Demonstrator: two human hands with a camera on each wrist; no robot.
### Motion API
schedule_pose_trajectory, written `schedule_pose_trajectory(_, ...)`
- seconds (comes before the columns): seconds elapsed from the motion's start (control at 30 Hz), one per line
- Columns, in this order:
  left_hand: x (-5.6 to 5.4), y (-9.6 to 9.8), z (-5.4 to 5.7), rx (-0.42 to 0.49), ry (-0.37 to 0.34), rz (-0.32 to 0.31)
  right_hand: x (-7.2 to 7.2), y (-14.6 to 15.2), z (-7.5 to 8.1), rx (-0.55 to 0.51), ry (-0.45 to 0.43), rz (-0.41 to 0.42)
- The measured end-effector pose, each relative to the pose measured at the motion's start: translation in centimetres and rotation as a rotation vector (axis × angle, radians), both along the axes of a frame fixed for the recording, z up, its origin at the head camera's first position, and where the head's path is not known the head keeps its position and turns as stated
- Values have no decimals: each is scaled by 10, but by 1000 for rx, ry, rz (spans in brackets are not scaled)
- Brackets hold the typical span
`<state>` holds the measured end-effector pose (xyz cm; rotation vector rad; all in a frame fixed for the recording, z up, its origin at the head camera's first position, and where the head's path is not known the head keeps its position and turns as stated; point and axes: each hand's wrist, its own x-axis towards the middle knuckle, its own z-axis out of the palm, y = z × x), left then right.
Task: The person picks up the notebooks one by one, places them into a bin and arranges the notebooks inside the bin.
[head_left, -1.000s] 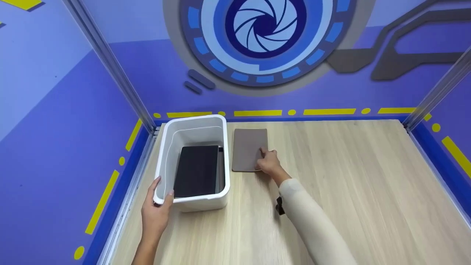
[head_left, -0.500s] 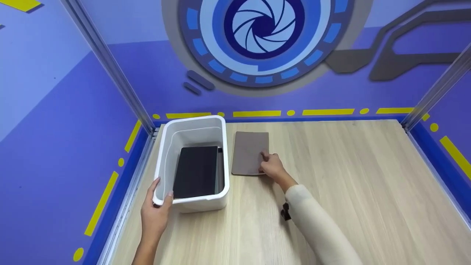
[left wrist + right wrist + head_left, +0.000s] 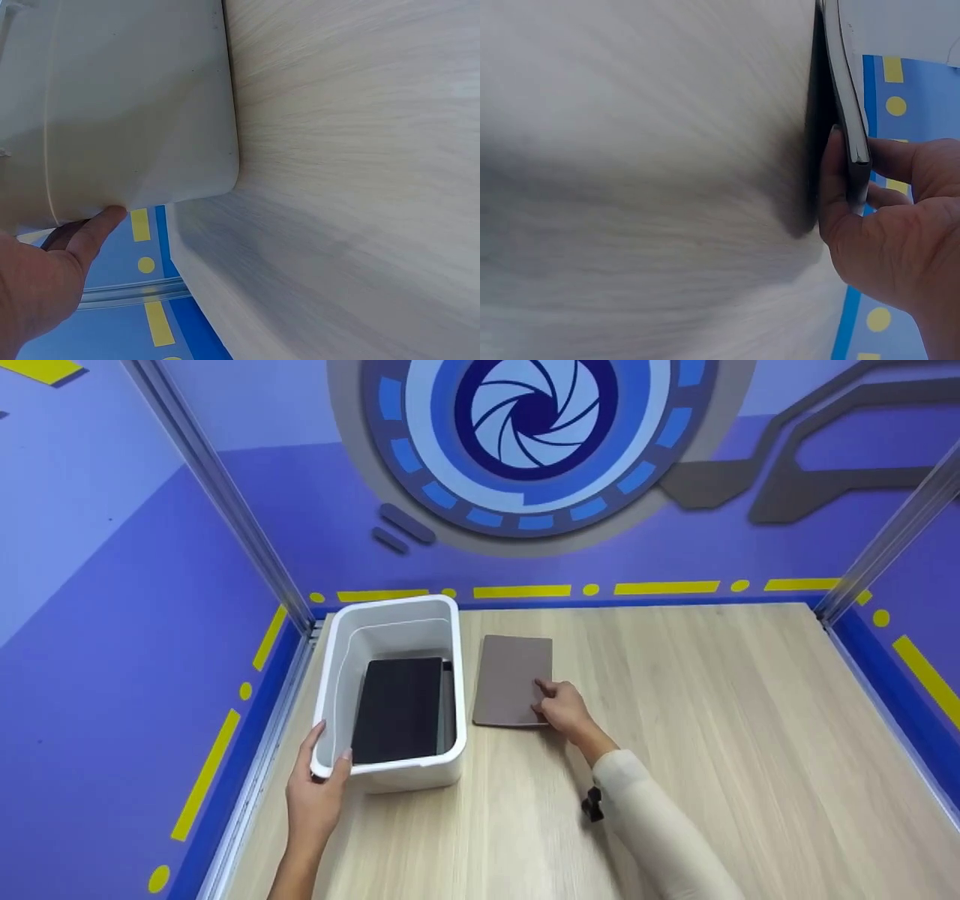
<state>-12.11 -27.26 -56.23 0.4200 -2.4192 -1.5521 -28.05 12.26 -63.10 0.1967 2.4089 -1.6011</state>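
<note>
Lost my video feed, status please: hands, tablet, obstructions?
Left hand grips white bin rim. Right hand pinches brown tablet corner, lifting its edge off the table. Nothing between tablet and bin.

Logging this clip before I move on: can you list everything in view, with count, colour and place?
bin: one, white, on the table at its left rear, open top.
black tablet case: one, black, lying inside the bin on its floor.
brown tablet case: one, grey-brown, on the table just right of the bin, its near right corner lifted a little.
table: one, light wood, ringed by blue and purple walls with yellow marks.
left hand: one, grips the bin's near left corner, thumb over the rim.
right hand: one, cream sleeve, pinches the brown tablet case's near right corner, thumb beneath.
</note>
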Motion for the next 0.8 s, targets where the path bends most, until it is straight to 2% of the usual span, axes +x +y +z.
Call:
schedule_pose_trajectory(0.5,3,-3,0,5,-14,-4,13,11,2,36,5,6)
schedule_pose_trajectory(0.8,1,-1,0,-8,0,-4,24,18,1,2,-30,4)
